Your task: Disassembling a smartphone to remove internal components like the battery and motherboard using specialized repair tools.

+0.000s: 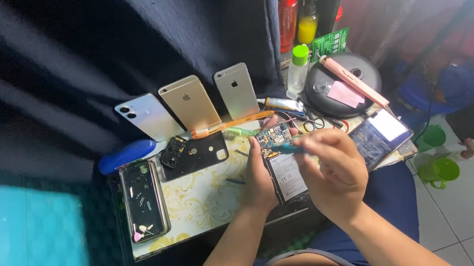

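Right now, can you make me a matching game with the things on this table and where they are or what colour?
Things:
1. opened phone
2. three phones
3. small bottle
4. teal tool

Matches:
A. green cap
B. held in the right hand
C. steadied by the left hand
D. leaning upright against the dark curtain

Pairs: 1-C, 2-D, 3-A, 4-B
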